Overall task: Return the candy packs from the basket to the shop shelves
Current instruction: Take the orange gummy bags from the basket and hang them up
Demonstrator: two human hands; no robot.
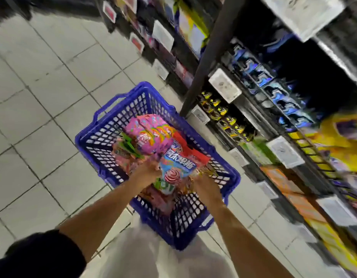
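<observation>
You are reaching both hands into the basket (105, 135); left hand (148, 170) fingers are gripping the blue lollipop pack (173, 169), right hand (205, 187) grip unclear, to lift it shelfward.

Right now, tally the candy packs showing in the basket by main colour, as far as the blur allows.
Pink packs: 1
Blue lollipop packs: 1
Red packs: 1
Green-and-pink packs: 1
Total: 4 that can be told apart. More lie underneath in the blue basket, too blurred and covered to count.
</observation>
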